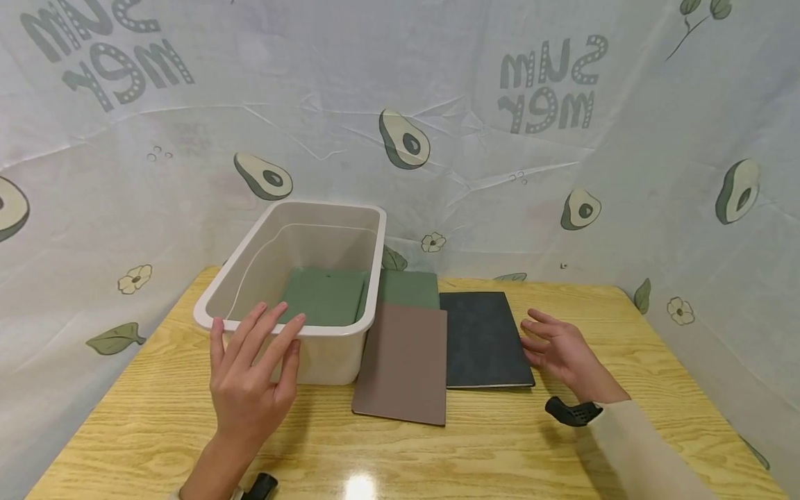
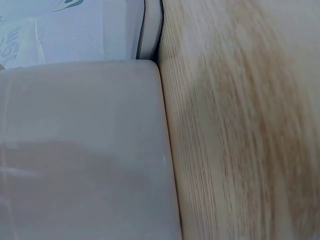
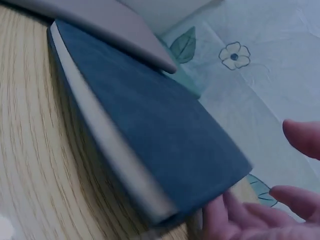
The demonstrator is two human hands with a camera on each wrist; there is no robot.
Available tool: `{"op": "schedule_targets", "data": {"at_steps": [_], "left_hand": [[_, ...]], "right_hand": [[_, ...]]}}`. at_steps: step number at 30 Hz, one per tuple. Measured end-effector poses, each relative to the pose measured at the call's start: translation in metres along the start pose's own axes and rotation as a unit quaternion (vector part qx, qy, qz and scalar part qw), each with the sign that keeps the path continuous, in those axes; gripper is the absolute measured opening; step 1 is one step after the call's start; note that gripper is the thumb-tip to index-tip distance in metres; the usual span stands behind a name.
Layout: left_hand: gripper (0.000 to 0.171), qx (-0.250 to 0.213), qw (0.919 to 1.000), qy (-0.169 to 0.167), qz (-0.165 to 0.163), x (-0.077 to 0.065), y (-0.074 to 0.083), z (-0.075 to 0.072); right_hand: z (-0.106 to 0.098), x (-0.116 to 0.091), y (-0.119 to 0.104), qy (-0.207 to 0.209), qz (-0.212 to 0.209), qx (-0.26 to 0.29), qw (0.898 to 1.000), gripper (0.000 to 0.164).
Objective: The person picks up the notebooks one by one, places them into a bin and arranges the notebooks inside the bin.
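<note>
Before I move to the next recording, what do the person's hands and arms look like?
The left hand and right hand wear no gloves. On the right, a plain cream sleeve ends near a rounded black device at the wrist. Part of a second black device shows at the left wrist.

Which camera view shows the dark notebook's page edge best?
The right wrist view: the dark notebook is close, its pale page edge broad, though blurred. The head view shows only a thin strip; the left wrist view, nothing identifiable.
</note>
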State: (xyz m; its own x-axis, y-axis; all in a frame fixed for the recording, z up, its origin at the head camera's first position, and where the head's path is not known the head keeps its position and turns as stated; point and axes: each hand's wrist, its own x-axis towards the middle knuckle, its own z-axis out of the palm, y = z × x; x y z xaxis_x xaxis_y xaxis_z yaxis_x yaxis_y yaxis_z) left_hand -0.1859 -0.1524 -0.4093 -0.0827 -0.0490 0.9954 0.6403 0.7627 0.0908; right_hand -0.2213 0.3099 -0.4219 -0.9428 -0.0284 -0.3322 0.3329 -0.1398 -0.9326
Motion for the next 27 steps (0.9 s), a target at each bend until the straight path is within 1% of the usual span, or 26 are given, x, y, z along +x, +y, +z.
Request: {"op": "schedule_targets", "data": {"at_steps": [3,6,10,16,25,27], "left_hand": [[0.026,0.000,1.0000,0.001,0.000,0.001,0.000,0.000],[0.026,0.001,1.0000,-0.001,0.001,0.001,-0.001,-0.001],[0.027,0.003,1.0000,-0.006,0.001,0.000,-0.001,-0.001],[0.027,0.006,0.9999,-0.013,0.002,-0.001,-0.002,-0.002],[0.028,0.009,0.9998,-0.016,0.000,-0.001,-0.003,-0.002],[0.028,0.008,0.9999,-0.015,0.001,-0.001,-0.003,-0.002]], "right_hand": [[0.002,0.001,-0.001,-0.039,-0.002,0.008,0.999,0.077],[0.004,0.002,-0.004,-0.088,-0.010,0.033,0.995,0.078],[0.006,0.002,-0.007,-0.129,-0.019,0.070,0.989,0.078],[0.004,0.001,-0.012,-0.165,-0.020,0.092,0.982,0.080],[0.000,0.001,-0.011,-0.189,-0.013,0.108,0.976,0.084],[-0.001,0.000,-0.010,-0.189,-0.015,0.111,0.976,0.085]]}}
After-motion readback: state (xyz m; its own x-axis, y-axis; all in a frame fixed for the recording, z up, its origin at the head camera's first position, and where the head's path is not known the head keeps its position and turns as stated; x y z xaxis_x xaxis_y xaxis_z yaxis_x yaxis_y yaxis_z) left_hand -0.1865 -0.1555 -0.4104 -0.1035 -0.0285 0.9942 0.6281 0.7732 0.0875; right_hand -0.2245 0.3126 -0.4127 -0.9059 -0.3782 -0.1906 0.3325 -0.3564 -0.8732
